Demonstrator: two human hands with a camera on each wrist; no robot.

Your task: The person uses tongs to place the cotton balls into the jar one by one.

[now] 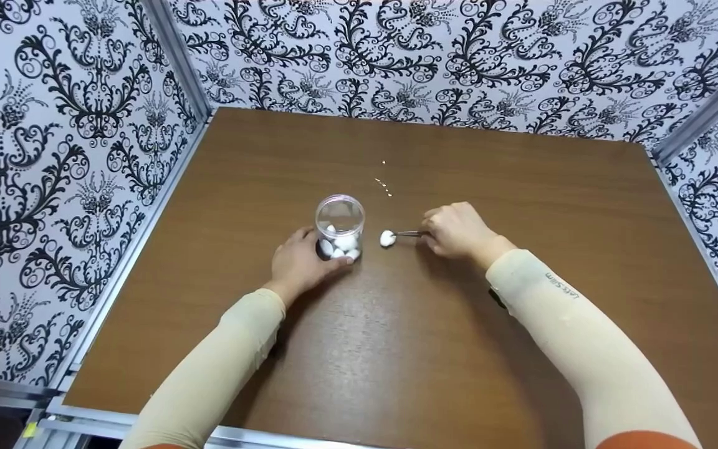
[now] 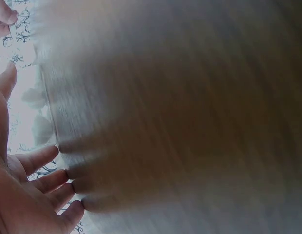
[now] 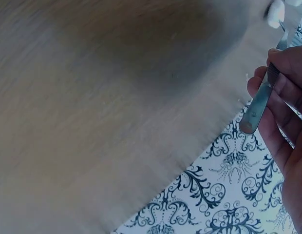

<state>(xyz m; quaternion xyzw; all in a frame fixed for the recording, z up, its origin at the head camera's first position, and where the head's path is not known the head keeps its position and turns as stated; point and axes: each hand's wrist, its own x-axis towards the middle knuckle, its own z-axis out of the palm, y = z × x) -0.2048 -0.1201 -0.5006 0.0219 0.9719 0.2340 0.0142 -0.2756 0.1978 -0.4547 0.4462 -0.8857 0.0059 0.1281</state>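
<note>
A clear round jar (image 1: 340, 234) holding several white cotton balls (image 1: 346, 242) stands upright on the table. My left hand (image 1: 300, 259) holds it from the left, thumb at the near side and fingers around the far side. In the left wrist view the left hand (image 2: 31, 185) has its fingers spread by the jar's wall. To the jar's right, my right hand (image 1: 457, 229) pinches metal tweezers (image 1: 407, 234). Their tips hold one cotton ball (image 1: 387, 238) low over the wood; whether it touches the table I cannot tell. The right wrist view shows the tweezers' (image 3: 258, 105) rounded rear end.
The brown wooden table (image 1: 259, 162) has a metal frame edge and patterned black-and-white walls (image 1: 396, 56) at the back and sides. A few small bright specks (image 1: 384, 184) show on the wood beyond the jar.
</note>
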